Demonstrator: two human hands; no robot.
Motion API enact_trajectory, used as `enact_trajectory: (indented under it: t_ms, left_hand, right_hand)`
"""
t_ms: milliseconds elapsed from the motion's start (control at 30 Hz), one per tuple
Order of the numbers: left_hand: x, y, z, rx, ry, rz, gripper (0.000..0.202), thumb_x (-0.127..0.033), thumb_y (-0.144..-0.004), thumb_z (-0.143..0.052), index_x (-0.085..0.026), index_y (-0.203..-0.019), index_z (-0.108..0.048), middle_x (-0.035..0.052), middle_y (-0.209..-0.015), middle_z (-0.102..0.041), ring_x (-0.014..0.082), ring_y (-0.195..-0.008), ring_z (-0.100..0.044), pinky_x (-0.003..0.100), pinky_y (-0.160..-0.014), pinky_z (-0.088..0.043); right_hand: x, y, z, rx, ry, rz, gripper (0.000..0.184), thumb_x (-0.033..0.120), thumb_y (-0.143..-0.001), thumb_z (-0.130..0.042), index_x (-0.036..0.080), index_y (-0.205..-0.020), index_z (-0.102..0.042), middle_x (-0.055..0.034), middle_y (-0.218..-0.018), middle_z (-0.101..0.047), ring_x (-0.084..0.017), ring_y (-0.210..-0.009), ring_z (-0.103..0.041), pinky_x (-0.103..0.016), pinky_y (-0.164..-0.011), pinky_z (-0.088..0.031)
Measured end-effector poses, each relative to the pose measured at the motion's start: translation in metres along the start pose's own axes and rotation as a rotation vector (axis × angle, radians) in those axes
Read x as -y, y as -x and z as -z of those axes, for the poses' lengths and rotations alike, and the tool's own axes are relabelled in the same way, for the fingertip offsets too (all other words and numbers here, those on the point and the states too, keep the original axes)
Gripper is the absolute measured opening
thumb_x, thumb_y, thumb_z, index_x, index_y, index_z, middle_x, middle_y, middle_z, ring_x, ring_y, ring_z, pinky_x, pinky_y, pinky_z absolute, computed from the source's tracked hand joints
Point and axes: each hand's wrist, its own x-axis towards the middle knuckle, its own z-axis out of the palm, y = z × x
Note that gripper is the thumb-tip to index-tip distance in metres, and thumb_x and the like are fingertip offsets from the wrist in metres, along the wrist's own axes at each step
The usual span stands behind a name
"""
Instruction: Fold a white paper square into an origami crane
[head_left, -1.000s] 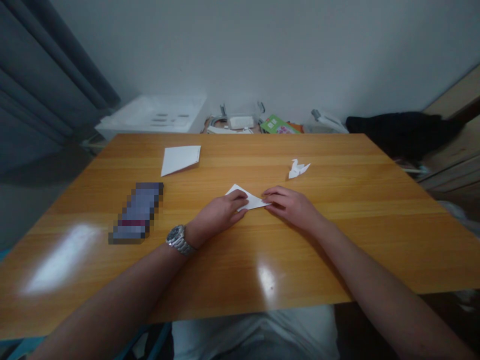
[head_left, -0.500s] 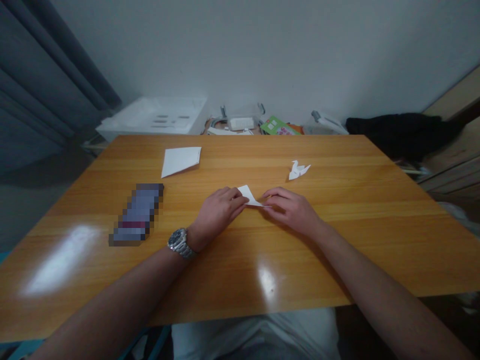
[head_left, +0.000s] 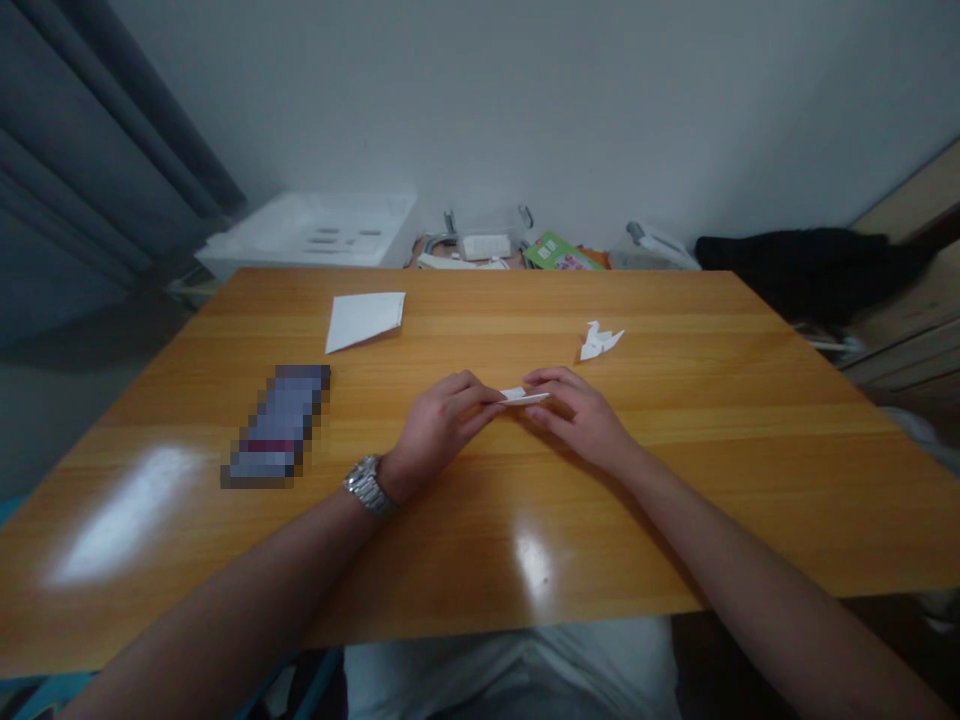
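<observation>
A small piece of folded white paper (head_left: 517,397) is held between my two hands above the middle of the table. My left hand (head_left: 450,415), with a metal watch on its wrist, pinches the paper's left end between thumb and fingers. At the right end, the curled fingers and thumb of my right hand (head_left: 581,412) close around the paper's pointed tip. The paper looks thin and nearly edge-on, so its folds are hard to make out. Beyond my right hand stands a white paper crane (head_left: 600,341).
A larger white sheet (head_left: 365,320) lies at the back left of the wooden table (head_left: 465,540). Nearer on the left is a pixelated phone-like object (head_left: 277,425). Behind the table are a white bin (head_left: 315,235), a green booklet (head_left: 559,252) and dark cloth (head_left: 810,270).
The folded paper has turned from showing a raised white flap to lying nearly edge-on. My left hand has shifted slightly right, and the right hand's fingers have moved around the tip.
</observation>
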Motion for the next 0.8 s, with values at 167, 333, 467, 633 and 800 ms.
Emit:
enact_trajectory:
  t_ms: [167,333,467,633,800]
  left_hand:
    - [-0.006,-0.001,0.001,-0.010,0.088,0.014,0.016,-0.030,-0.100,-0.062,-0.019,-0.108,-0.071,0.0045,-0.096,-0.069,0.0159,-0.090,-0.066,0.028,-0.081,-0.053]
    - [-0.005,-0.001,0.002,-0.073,0.084,0.022,0.026,-0.029,-0.097,-0.066,-0.019,-0.120,-0.066,0.0056,-0.103,-0.068,0.0165,-0.093,-0.065,0.030,-0.085,-0.055]
    - [-0.002,-0.001,0.001,-0.090,0.055,0.046,0.024,-0.023,-0.097,-0.064,-0.018,-0.120,-0.065,0.0051,-0.102,-0.067,0.0155,-0.093,-0.065,0.029,-0.085,-0.055]
    - [-0.001,-0.001,0.000,-0.056,-0.016,0.020,0.025,-0.025,-0.100,-0.059,-0.018,-0.123,-0.064,0.0069,-0.108,-0.067,0.0175,-0.099,-0.065,0.032,-0.089,-0.055]
    - [0.004,0.000,-0.001,0.059,-0.098,-0.079,0.025,-0.027,-0.101,-0.056,-0.019,-0.122,-0.066,0.0098,-0.116,-0.065,0.0211,-0.106,-0.063,0.036,-0.093,-0.054]
  right_hand:
    - [0.005,0.000,0.001,-0.021,-0.063,-0.043,0.018,0.038,-0.098,-0.063,0.024,-0.105,-0.072,-0.0056,-0.110,-0.073,-0.022,-0.105,-0.068,-0.039,-0.096,-0.052]
    - [0.004,0.002,0.003,-0.164,-0.150,-0.228,0.023,0.044,-0.095,-0.065,0.021,-0.096,-0.071,-0.0036,-0.093,-0.075,-0.020,-0.088,-0.069,-0.033,-0.085,-0.054]
    - [-0.002,0.001,0.006,-0.229,-0.225,-0.300,0.027,0.047,-0.093,-0.067,0.021,-0.097,-0.073,-0.0043,-0.094,-0.076,-0.021,-0.086,-0.070,-0.033,-0.080,-0.056]
    - [-0.011,0.002,0.004,-0.163,-0.197,-0.400,0.035,0.046,-0.092,-0.068,0.021,-0.115,-0.075,-0.0086,-0.112,-0.078,-0.025,-0.095,-0.073,-0.039,-0.085,-0.058]
    - [-0.011,0.001,0.002,0.017,-0.040,-0.368,0.031,0.038,-0.095,-0.063,0.021,-0.117,-0.076,-0.0094,-0.112,-0.078,-0.025,-0.094,-0.073,-0.039,-0.083,-0.057]
